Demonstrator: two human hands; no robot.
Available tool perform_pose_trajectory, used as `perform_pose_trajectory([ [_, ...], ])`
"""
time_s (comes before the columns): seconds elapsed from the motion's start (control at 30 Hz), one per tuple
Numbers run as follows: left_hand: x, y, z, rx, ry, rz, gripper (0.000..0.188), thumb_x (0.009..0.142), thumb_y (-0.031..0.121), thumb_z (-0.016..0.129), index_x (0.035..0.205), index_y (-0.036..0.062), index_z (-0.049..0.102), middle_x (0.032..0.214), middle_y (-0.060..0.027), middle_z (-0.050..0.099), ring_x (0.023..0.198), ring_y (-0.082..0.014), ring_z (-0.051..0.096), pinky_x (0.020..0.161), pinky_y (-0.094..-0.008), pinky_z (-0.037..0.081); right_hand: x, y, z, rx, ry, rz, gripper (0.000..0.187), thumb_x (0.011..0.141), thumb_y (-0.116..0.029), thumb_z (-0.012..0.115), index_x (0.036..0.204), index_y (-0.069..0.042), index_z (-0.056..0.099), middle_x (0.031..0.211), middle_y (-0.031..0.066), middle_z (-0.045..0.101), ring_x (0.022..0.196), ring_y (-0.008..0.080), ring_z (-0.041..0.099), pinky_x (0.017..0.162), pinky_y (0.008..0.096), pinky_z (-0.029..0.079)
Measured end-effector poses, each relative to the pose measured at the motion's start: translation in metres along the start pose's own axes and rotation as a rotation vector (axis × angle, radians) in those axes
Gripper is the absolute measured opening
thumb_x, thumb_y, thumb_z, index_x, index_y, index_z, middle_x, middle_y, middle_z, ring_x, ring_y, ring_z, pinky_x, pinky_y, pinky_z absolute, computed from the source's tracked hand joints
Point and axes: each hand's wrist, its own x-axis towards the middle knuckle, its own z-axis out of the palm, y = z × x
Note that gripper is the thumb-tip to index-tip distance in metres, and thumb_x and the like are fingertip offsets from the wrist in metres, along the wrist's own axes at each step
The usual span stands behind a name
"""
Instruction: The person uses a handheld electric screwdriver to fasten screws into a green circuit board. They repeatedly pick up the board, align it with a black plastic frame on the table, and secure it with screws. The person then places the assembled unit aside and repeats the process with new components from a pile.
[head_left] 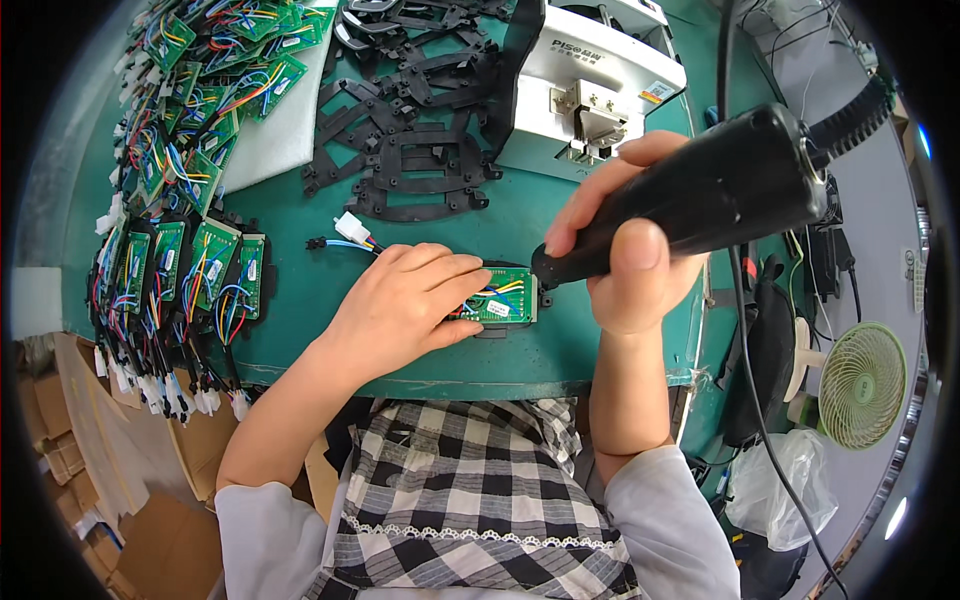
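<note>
My right hand (640,240) is wrapped around a black electric screwdriver (730,180). Its nose points down and left and meets the right end of a green circuit board (515,297). That board lies flat near the table's front edge, in a black plastic frame that shows only in part. My left hand (405,305) grips the board's left side, with fingers along the far edge and the thumb along the near one, hiding that half. Coloured wires cross the board, and a white connector (352,228) on its cable sticks out beyond my left hand.
Wired green boards (205,170) are heaped at the far left, several more lined up below. Black plastic frames (425,160) pile up at the back beside a white-and-black screw feeder (580,90). A cable (745,340) hangs at right, near a green fan (863,385).
</note>
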Motion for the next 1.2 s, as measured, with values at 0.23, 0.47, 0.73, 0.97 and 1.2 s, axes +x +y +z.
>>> perform_pose_trajectory([
  [0.23,0.001,-0.002,0.001,-0.049,-0.018,-0.007,0.045,0.069,0.027,0.077,0.109,0.0091,0.065,0.115,-0.0035,0.062,0.105,-0.0249,0.056,0.091,-0.0389,0.045,-0.006,-0.002,-0.003,0.130,-0.148,0.058,0.080,0.077,-0.060,0.069,0.115,0.005,0.040,0.067,0.0120,0.057,0.047,0.0171,0.056,0.042,0.0267,0.047],
  [0.47,0.002,-0.004,0.000,-0.026,0.003,-0.049,0.053,0.065,0.030,0.079,0.110,0.0078,0.064,0.114,-0.0053,0.061,0.101,-0.0257,0.057,0.087,-0.0385,0.048,0.035,-0.014,-0.024,-0.063,0.203,-0.125,0.066,0.090,-0.059,0.045,0.118,0.001,0.040,0.067,0.0150,0.055,0.047,0.0235,0.053,0.047,0.0360,0.048],
  [0.73,0.003,-0.008,0.003,-0.062,0.048,-0.072,0.058,0.060,0.033,0.082,0.107,0.0041,0.064,0.104,-0.0076,0.060,0.095,-0.0265,0.058,0.082,-0.0383,0.049,0.090,-0.013,-0.026,-0.142,0.245,-0.364,0.070,0.089,-0.053,0.053,0.109,0.012,0.040,0.061,0.0171,0.057,0.045,0.0248,0.058,0.045,0.0330,0.050],
  [0.97,0.002,-0.004,0.001,0.037,0.079,-0.064,0.057,0.058,0.034,0.081,0.104,0.0039,0.066,0.100,-0.0060,0.061,0.089,-0.0253,0.058,0.077,-0.0368,0.049,0.079,-0.005,-0.014,-0.154,0.237,-0.307,0.063,0.088,-0.050,0.056,0.107,0.009,0.046,0.062,0.0144,0.057,0.045,0.0217,0.057,0.044,0.0304,0.048],
  [1.2,0.004,-0.010,0.005,0.050,0.168,-0.066,0.057,0.059,0.035,0.081,0.104,0.0035,0.066,0.100,-0.0069,0.062,0.088,-0.0256,0.059,0.077,-0.0365,0.049,0.013,-0.017,-0.014,-0.044,0.014,0.022,0.071,0.086,-0.057,0.052,0.118,0.005,0.038,0.067,0.0130,0.053,0.046,0.0207,0.053,0.044,0.0330,0.048],
])
